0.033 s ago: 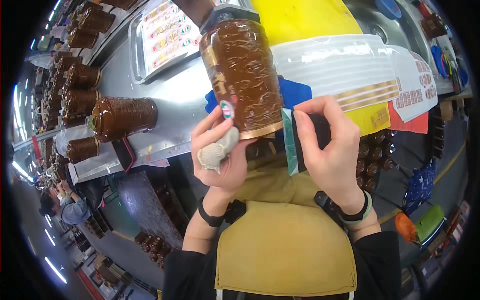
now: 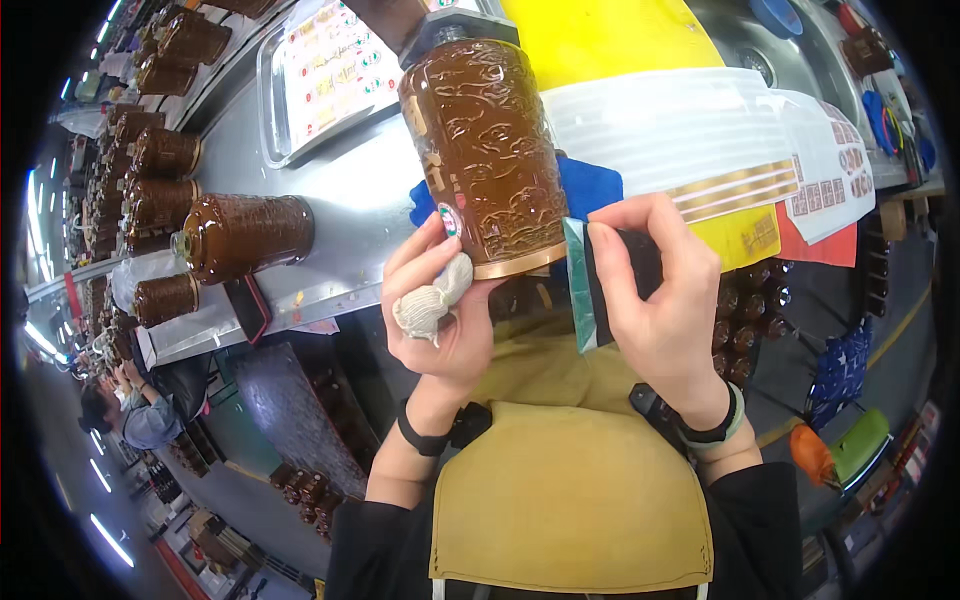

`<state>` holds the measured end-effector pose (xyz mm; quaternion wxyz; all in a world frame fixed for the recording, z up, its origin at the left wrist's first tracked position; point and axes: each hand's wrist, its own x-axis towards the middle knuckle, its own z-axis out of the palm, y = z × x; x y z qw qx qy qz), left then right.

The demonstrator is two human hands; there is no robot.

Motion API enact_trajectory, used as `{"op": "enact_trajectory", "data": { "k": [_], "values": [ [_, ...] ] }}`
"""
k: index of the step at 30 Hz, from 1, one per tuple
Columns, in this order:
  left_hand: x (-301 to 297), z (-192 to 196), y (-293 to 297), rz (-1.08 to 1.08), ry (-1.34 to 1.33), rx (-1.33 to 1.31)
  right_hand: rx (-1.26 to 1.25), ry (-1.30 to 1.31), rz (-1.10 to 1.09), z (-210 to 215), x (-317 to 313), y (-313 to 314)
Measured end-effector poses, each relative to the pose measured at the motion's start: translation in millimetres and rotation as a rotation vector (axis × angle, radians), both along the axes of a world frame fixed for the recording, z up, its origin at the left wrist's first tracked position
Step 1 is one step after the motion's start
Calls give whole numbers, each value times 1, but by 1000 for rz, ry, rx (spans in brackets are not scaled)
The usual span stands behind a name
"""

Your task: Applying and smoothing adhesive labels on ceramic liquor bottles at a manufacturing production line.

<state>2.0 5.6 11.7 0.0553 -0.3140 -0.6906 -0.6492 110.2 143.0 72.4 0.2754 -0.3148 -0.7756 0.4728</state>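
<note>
A large glossy brown bottle [image 2: 490, 150] with a raised pattern lies with its gold-banded end [image 2: 520, 265] toward me. Its far end meets a dark angular holder [image 2: 455, 30]. My left hand [image 2: 440, 300] is closed at the near left edge of the bottle, fingertips beside a small round decal [image 2: 450, 219] on its side. White knitted fabric [image 2: 428, 305] covers or lies over one finger. Just right of the gold band, my right hand [image 2: 655, 285] pinches a flat dark pad [image 2: 632, 262] with a green edge [image 2: 577, 285]. That edge looks very close to the band; contact is unclear.
Another brown bottle [image 2: 250, 238] lies on the metal table [image 2: 340, 195], above a dark red-edged phone-like object [image 2: 248, 308]. A tray [image 2: 270, 100] holds decal sheets. Striped sheets [image 2: 660, 125] lie over yellow material [image 2: 610, 40], beside a blue cloth [image 2: 590, 190]. A sink [image 2: 755, 65] stands far right.
The bottle has turned slightly, its raised pattern and decals shifting left. The knitted fabric has moved a little with my left fingers. My right hand and the pad stay in place.
</note>
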Motion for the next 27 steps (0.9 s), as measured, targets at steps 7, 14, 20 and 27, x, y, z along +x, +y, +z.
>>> {"op": "enact_trajectory", "data": {
  "k": [7,14,20,27],
  "values": [
    [-8,29,14,-109,621,-281,9,65,35,3,-3,-4],
    [6,18,5,44,342,-182,-41,43,21,1,0,0],
    [-4,3,5,46,345,-157,-67,31,42,0,1,2],
    [0,26,7,-64,633,-398,-14,77,72,3,-4,-3]
  ]
}}
